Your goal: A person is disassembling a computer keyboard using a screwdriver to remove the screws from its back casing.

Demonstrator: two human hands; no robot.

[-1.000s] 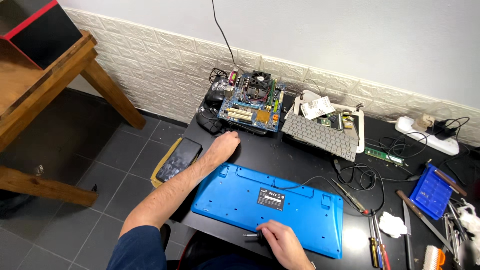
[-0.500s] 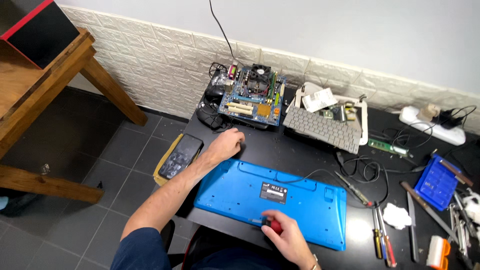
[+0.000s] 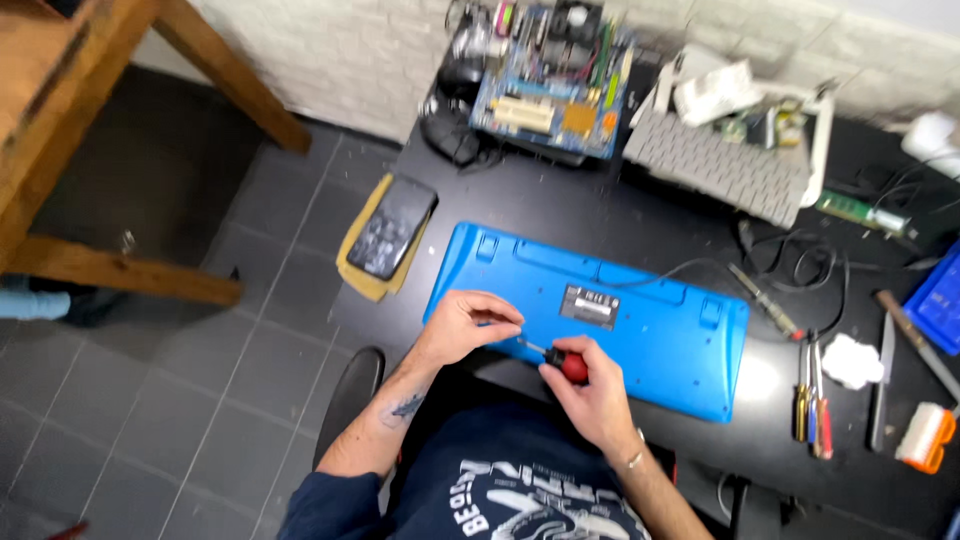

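The blue keyboard (image 3: 620, 320) is laid face down on the black desk (image 3: 600, 215), its near edge just in front of the person. A red-handled screwdriver (image 3: 568, 364) is gripped in the right hand (image 3: 590, 385), fingers wrapped around the handle, with the shaft angled up and left toward the keyboard's near edge. The shaft tip is met by the left hand (image 3: 470, 322), whose fingers are curled and pinched together around it; whether something small is pinched there cannot be told. A phone (image 3: 392, 228) on a yellow pad is seen at the desk's left edge. A circuit board (image 3: 550, 85) and a grey keyboard (image 3: 715, 165) are placed by the wall, with more screwdrivers (image 3: 812, 400) to the right
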